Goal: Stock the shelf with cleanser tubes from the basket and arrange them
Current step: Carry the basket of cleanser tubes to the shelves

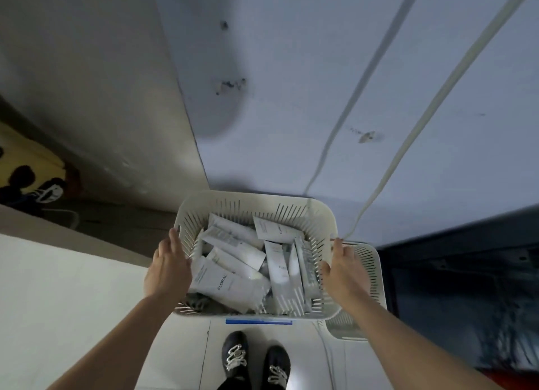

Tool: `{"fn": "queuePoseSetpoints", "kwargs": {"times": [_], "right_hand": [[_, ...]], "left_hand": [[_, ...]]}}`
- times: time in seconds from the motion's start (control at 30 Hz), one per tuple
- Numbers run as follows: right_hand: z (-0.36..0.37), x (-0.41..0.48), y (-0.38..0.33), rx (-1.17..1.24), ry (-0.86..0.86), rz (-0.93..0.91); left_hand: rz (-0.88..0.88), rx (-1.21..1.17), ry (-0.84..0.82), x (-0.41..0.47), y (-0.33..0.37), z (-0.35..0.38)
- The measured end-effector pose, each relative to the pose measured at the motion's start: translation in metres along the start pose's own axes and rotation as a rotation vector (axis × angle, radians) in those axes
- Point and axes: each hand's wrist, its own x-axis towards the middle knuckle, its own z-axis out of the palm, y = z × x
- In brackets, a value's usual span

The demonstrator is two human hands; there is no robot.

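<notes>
Left grip (167, 265) and right grip (342, 265), both flat and uncurled, press opposite side rims of the white basket (253, 198); cleanser tubes (233, 286) lie jumbled inside it; second basket (372, 273) partly under its right side.

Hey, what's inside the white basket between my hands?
A loose heap of white cleanser tubes, a few printed FLORAL, fills the basket. The top tubes hide most of its floor and anything lying beneath them.
</notes>
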Motion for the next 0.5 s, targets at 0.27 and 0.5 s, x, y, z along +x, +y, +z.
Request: {"fn": "queuePoseSetpoints", "kwargs": {"times": [0.27,0.5], "right_hand": [[0.025,0.03,0.001,0.21,0.029,0.076],[0.024,0.031,-0.013,0.601,0.165,0.238]], "left_hand": [[0.016,-0.122,0.103,0.017,0.0,0.007],[0.015,-0.32,0.16,0.032,-0.009,0.008]]}}
